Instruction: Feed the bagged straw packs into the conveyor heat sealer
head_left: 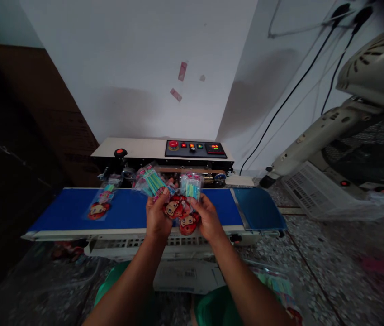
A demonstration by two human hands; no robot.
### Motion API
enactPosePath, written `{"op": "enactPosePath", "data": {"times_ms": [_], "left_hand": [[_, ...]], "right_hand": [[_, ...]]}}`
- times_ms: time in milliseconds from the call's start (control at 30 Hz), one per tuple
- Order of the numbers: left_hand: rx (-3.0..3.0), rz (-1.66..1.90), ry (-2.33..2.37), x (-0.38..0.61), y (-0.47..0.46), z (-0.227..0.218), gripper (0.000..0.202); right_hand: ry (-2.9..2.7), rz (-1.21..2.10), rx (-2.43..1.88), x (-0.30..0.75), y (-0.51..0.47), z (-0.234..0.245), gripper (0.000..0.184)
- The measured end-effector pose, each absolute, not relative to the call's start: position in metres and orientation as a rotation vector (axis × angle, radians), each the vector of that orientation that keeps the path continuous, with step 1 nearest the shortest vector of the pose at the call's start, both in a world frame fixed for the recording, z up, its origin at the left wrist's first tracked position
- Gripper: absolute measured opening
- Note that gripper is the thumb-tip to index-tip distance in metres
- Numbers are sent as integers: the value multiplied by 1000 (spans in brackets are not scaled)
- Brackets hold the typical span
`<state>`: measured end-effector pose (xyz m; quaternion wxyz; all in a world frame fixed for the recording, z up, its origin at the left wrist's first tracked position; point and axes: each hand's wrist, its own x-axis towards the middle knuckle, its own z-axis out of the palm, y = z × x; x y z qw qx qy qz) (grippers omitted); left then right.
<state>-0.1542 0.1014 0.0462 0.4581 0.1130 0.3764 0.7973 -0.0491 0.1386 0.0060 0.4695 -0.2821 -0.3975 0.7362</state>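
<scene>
My left hand [158, 216] grips a few clear plastic packets of green sticks [154, 181], fanned out above the blue conveyor belt [127, 213]. In my right hand [208, 218] are more such packets with pale green and blue sticks [192, 185], the thumb pressed on their front. Red-haired cartoon heads [187, 222] show at the packets' lower ends between the two hands. Another packet [99, 210] lies flat on the belt to the left, its cartoon head toward me. How many packets each hand holds cannot be told.
Behind the belt stands a sealing machine [130, 147] with a red button [173, 145] and a lit display [214, 148]. A pale jointed machine arm [314, 136] and a white basket [307, 194] are at right. More packets [278, 287] lie low at right.
</scene>
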Motion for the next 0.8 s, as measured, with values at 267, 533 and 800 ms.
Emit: {"op": "enactPosePath", "data": {"times_ms": [267,533,800], "left_hand": [[308,2001,911,-180,91,49,33],[463,1626,918,-155,79,48,41],[453,1693,967,-143,88,44,59]], "right_hand": [[-851,1726,-760,-32,159,7,28],[-1182,1493,-737,-43,148,24,31],[-1190,1502,-749,-48,135,28,36]]}}
